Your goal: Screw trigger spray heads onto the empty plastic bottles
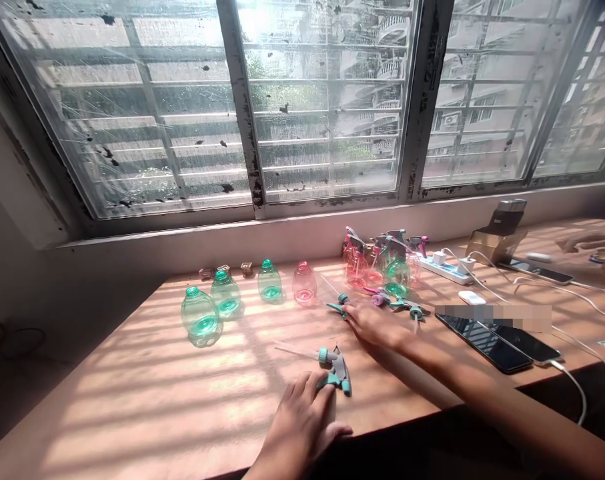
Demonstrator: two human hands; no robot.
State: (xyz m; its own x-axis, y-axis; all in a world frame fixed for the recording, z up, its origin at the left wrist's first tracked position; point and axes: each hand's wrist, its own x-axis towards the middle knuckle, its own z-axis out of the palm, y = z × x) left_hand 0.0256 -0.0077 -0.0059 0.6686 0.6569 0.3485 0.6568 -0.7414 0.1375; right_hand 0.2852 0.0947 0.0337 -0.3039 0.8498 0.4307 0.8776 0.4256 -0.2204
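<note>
Bench with bottles and loose spray parts, places given relative to the pink bottle (305, 285). Well to its left on the bench (157, 380) stand two green bottles (200, 319), upright with open necks. Left of it and slightly beyond sit small cubes (246, 269); just to its left is a third green bottle (269, 283), likewise open-necked. On its near side, the left hand (297, 417) lies with its fingers at the trigger of the near spray head (339, 363); whether they grip cannot be told. Just to its right, the right hand (369, 323) has its fingers closed on the far spray head (343, 299). Farther right are loose spray heads (416, 312), with assembled spray bottles (397, 272) behind them. Well to its right lie a power strip (447, 270), two phones (485, 343), a box (495, 243) and, at the edge, another person's hand (589, 238).
</note>
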